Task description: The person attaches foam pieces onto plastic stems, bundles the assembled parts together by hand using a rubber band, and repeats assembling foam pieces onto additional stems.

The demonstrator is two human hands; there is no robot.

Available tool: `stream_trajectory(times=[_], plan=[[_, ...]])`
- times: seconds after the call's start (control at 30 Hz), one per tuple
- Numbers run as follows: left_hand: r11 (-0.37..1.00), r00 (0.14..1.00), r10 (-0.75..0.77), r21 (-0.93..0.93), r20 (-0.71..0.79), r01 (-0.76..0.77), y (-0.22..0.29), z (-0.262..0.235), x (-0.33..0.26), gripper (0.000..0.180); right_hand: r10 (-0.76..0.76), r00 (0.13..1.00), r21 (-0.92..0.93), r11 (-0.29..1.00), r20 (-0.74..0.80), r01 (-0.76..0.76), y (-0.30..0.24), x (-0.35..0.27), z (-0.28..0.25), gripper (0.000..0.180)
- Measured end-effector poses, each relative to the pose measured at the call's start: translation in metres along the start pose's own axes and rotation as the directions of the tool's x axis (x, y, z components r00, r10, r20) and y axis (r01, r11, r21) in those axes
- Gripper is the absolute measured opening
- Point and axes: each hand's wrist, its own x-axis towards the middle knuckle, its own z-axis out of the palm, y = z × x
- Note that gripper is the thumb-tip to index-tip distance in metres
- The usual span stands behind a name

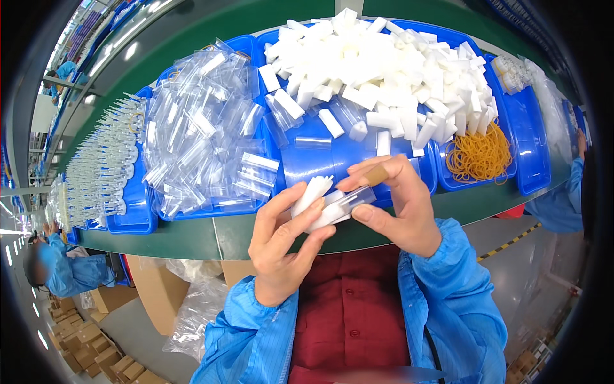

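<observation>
A clear, glossy plastic sleeve (358, 197) lies between the two hands, against matte white pieces (311, 191). The left fingers (294, 225) grasp the white pieces; the right fingers (374, 219), the index wearing a brown cover (375, 175), pinch the sleeve. Just beyond the fingers, a large blue tray (313, 161) holds heaped white blocks (384, 70) and some loose sleeves. Left of them, another tray (220, 213) is piled with clear sleeves (198, 134); farther left stand pale, thin-tipped parts (105, 163). Right of the fingers, a small tray (470, 185) contains yellow rubber bands (478, 153). The bench (233, 240) is green.
</observation>
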Motion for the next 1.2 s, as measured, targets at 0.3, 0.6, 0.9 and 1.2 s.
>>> stream_trajectory(times=[0.3,0.6,0.9,1.2], plan=[[0.894,0.999,-0.051,-0.444,0.015,0.052,-0.020,-0.005,-0.015,0.029,0.068,0.993,-0.004,0.998,0.091,-0.068,-0.001,-0.006,-0.015,0.028],[0.917,0.985,-0.007,-0.392,0.171,0.075,-0.012,-0.017,-0.003,0.045,0.080,0.975,-0.060,0.996,0.208,-0.069,-0.011,-0.002,-0.017,0.030],[0.916,0.941,-0.095,-0.343,0.325,0.210,-0.012,-0.024,-0.003,0.052,-0.030,0.921,-0.245,0.960,0.387,0.134,-0.019,0.007,-0.009,0.028],[0.987,0.997,0.056,-0.152,0.044,-0.049,-0.028,-0.028,-0.018,0.053,0.007,0.928,-0.219,0.972,0.372,0.081,-0.025,0.033,0.009,0.030]])
